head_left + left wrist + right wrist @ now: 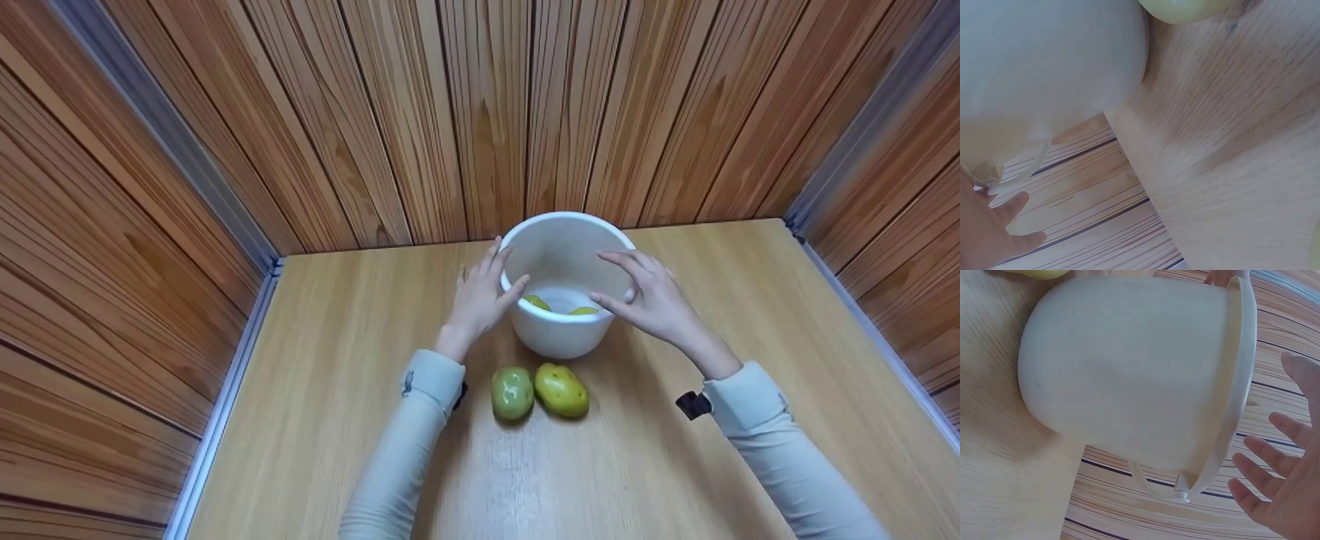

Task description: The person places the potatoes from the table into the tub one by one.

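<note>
A white plastic bucket (pixel 561 337) stands upright on the table, with yellow-green pieces (pixel 583 310) visible low inside it. My left hand (pixel 480 300) is at the bucket's left rim, its fingers spread outside and its thumb by the rim; whether it touches is unclear. On the other side, my right hand (pixel 654 300) hovers by the right rim with fingers apart. The right wrist view shows a gap between that hand (pixel 1289 478) and the bucket (pixel 1129 371). In front of the bucket lie a glossy green oval fruit (pixel 513 393) and a yellow-green, potato-shaped one (pixel 562 390), side by side.
A thin white bail handle (pixel 1148 484) hangs behind the bucket. The wooden table (pixel 337 420) meets a wood-panelled back wall (pixel 480 120) just behind the bucket. Panelled side walls with grey metal edging (pixel 225 405) stand left and right.
</note>
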Demonstrator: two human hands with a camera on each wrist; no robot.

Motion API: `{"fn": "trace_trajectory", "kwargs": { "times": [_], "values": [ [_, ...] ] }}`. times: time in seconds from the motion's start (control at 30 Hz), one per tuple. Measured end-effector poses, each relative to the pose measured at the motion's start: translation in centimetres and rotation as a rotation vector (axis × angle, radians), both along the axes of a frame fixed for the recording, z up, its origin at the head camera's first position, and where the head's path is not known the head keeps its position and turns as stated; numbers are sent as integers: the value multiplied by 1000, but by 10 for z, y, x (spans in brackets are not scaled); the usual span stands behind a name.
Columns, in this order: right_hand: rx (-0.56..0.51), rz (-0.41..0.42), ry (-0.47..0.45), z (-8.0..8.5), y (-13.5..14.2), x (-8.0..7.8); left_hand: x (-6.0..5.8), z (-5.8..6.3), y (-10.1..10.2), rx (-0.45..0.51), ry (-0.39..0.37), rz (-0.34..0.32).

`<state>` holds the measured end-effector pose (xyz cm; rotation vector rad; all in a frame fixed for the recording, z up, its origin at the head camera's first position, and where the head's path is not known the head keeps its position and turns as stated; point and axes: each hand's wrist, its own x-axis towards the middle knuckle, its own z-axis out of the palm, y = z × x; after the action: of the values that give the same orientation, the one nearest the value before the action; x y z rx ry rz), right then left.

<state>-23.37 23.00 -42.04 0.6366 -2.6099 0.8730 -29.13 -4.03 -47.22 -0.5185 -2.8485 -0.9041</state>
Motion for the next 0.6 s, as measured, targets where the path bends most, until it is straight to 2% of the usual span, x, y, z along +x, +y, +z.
{"fn": "trace_trajectory", "kwargs": {
  "times": [0.33,0.6],
  "values": [
    [-24,-25,-53,-8,6,5,1,0,0,3,5,-4],
    [-21,-33,-38,-12,9,9,2,0,-1,4,-3,-8]
  ]
}}
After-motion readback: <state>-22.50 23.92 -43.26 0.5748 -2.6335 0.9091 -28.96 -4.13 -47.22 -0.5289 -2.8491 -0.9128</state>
